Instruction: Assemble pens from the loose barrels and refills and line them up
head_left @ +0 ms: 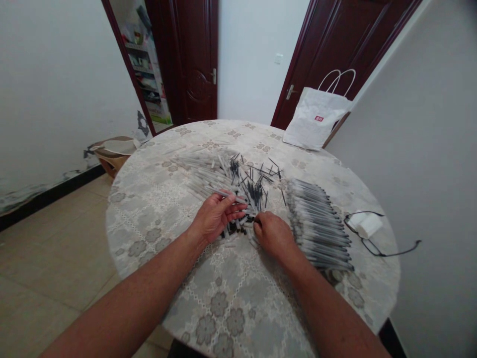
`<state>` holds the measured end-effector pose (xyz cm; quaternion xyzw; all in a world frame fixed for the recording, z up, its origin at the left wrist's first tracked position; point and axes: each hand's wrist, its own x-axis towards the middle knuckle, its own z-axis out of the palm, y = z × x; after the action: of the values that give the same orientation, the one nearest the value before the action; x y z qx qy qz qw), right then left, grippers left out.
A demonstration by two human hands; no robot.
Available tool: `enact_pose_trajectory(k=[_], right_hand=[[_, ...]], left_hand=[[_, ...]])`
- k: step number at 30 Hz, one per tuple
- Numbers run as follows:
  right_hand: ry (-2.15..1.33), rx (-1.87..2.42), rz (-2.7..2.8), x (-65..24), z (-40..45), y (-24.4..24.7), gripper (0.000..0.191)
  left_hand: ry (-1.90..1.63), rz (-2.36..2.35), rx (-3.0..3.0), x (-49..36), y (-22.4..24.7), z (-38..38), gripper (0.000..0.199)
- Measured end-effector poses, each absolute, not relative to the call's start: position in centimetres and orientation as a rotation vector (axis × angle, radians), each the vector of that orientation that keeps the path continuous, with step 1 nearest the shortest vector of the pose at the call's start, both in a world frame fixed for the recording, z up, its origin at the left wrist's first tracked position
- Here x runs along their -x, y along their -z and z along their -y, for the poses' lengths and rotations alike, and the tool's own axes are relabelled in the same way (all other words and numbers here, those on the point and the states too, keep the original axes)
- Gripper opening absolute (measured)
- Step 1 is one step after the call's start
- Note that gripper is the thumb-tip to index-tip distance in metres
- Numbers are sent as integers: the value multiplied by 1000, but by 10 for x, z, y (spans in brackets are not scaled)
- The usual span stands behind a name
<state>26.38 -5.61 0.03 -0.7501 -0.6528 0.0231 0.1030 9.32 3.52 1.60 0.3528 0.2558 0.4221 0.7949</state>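
Between the thumb and fingers of my left hand [218, 215] is a slim translucent pen barrel [230, 196]. My right hand [274, 232] is closed beside it, its fingertips at the small black caps [234, 228]; what they pinch is hidden. Behind my left hand lies a spread of clear barrels [201, 171]. Thin black refills [255, 191] are heaped just beyond both hands, with more scattered farther back. To the right of my right hand, many pens [318, 223] with dark ends lie side by side in a neat stack.
The round table [145, 278] has a patterned cloth. Black-framed glasses [376, 253] and a white object [368, 224] are at its right edge. A white paper bag [316, 119] stands at the back right. A brown stool [112, 149] is beyond the left edge.
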Motion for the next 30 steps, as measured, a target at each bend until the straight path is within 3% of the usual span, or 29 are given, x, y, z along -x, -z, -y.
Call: enact_pose_trajectory(k=[8,18,30], right_hand=[[-43,1978,1745,-268,52,2,11],[-676,1321,1201,-254,49,3,26],[-872,1186,986,-254,47,-1,21]], left_hand=[[-907,-536,-784,-94,-11,-36,35],[-857,-509,-820,-93,-14,-34,32],[-865,-504,-823,-93,-13,-34,33]])
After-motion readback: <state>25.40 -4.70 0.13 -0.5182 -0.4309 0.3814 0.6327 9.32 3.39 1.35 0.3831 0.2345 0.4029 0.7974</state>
